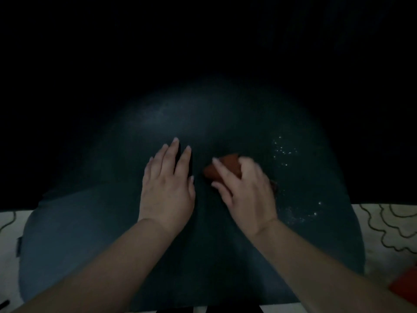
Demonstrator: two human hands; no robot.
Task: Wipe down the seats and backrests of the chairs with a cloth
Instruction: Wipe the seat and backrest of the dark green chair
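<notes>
A dark teal chair seat (94, 233) fills the middle of the head view, rising toward a dim backrest (203, 114) at the far side. My left hand (168, 186) lies flat on the seat with fingers straight and spread. Just to its right, my right hand (246, 188) grips a small orange-brown cloth (225, 167) and presses it onto the seat. The cloth mostly hides under my fingers. Small bright specks or droplets (282, 150) dot the surface to the right of the cloth.
A pale floor or rug with dark wavy lines (388, 224) shows at both lower sides of the chair. An orange-red object (406, 283) sits at the right edge. Everything beyond the backrest is black.
</notes>
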